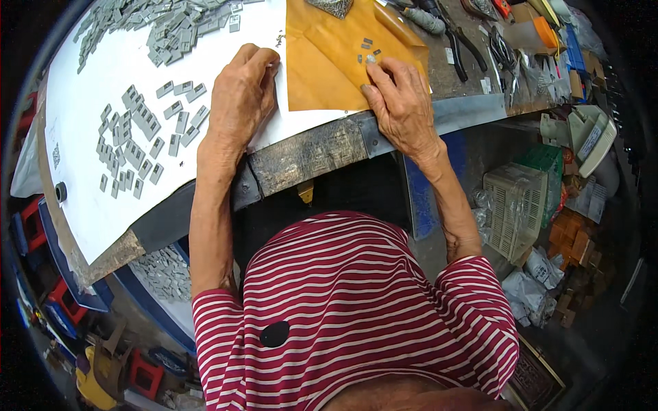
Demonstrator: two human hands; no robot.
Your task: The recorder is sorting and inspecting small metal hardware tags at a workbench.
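Editor: How many hands are at the bench?

Reporter: Two, well apart from each other. The left hand (241, 92) curls over a white sheet (75, 171), near a few tiny dark bits (279, 38); the right hand (401, 96) lies over a yellow-orange sheet (315, 68), index finger and thumb at one pale, glassy bit (371, 59).

Editor: Are they gripping anything?

Reporter: I cannot tell for either; the fingers hide what may be between them.

Editor: And the count of pieces?

Reporter: About four small grey pieces (367, 46) lie just beyond the right fingertips. Left of the left hand, more than thirty grey blocks (145, 120) are spread out (most show a darker patch), and a heap of similar blocks (181, 34), too crowded to count, sits farther back.

Editor: The pose?

Reporter: Both backs of the hands face up. The forearms reach forward from striped sleeves (473, 288) across the bench edge (308, 161), the right one slanting inward.

Editor: Farther out?

Reporter: Two dark-handled pliers (458, 65) at right on the bench, one black ring (61, 192) at far left; beyond the bench, one beige crate (510, 212) beside a green one.
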